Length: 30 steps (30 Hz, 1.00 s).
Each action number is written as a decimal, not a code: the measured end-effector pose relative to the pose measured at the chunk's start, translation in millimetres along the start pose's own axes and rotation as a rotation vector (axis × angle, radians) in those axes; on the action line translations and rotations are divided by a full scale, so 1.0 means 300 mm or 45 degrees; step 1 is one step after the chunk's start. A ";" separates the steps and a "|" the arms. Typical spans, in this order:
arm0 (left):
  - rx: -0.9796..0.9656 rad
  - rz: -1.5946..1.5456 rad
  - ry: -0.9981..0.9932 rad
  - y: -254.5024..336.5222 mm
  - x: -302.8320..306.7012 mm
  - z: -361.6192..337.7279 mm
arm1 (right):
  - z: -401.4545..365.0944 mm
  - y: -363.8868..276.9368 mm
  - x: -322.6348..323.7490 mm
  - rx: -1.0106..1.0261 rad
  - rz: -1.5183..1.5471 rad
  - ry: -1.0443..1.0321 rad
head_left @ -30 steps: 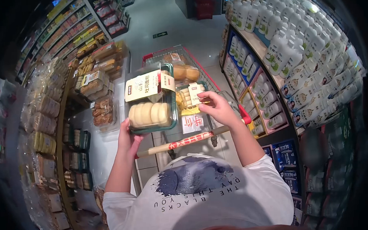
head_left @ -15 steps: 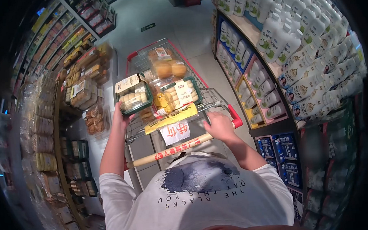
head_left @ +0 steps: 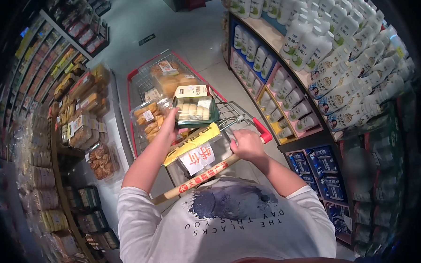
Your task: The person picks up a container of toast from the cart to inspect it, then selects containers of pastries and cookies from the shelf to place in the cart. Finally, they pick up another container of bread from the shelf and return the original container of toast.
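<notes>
My left hand is closed on the left edge of a pastry box, a dark green tray with a clear lid, pale rolls inside and a paper label. The box is over the shopping cart; whether it rests on goods below cannot be told. My right hand is wrapped round the right end of the cart handle, near its red corner. Beside the held box lie a clear box of golden pastries and a pack of round buns. A yellow strip and white paper sign hang before the handle.
On the left stands a display table with packaged breads and a clear box of brown pastries. White bottles fill the shelf on the right, close to the cart. Tiled floor runs ahead.
My left hand has carried the pastry box rightward over the cart, covering the similar green box seen there before. My right hand has closed more firmly round the handle. The view has shifted slightly.
</notes>
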<state>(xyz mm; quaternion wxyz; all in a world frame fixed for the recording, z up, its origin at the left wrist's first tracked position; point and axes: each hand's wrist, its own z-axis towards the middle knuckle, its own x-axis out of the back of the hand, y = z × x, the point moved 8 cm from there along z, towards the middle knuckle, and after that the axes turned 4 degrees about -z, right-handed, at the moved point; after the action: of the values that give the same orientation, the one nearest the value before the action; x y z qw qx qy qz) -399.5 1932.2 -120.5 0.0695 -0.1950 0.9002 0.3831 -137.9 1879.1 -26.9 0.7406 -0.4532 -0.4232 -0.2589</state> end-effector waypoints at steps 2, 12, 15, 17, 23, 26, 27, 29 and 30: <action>-0.003 0.027 0.071 -0.024 0.015 0.067 | 0.034 0.003 -0.009 -0.037 -0.036 -0.018; -0.003 0.732 0.139 0.161 0.100 0.124 | 0.227 0.035 -0.074 -0.127 -0.117 0.052; -0.288 0.913 0.127 0.248 0.125 0.091 | 0.290 0.055 -0.088 -0.151 -0.116 0.095; -0.417 1.064 0.030 0.339 0.099 -0.073 | 0.335 0.070 -0.100 -0.167 -0.096 0.105; -0.825 1.754 0.232 0.427 0.285 -0.413 | 0.500 0.105 -0.134 -0.201 -0.117 0.100; -0.747 1.757 0.364 0.332 0.414 -0.446 | 0.590 0.135 -0.163 -0.246 -0.128 0.063; -0.734 1.770 0.396 0.308 0.443 -0.443 | 0.619 0.144 -0.169 -0.261 -0.136 0.057; -0.718 1.964 0.316 0.276 0.418 -0.424 | 0.681 0.159 -0.182 -0.257 -0.181 0.096; -0.707 2.060 0.275 0.259 0.402 -0.408 | 0.714 0.164 -0.191 -0.253 -0.197 0.081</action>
<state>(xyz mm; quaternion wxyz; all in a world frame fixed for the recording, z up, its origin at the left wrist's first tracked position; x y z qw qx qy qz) -538.1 1857.5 -17.0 -0.3611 0.4609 0.6377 0.5006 -213.3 2092.2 -49.0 0.6830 -0.4819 -0.4053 -0.3701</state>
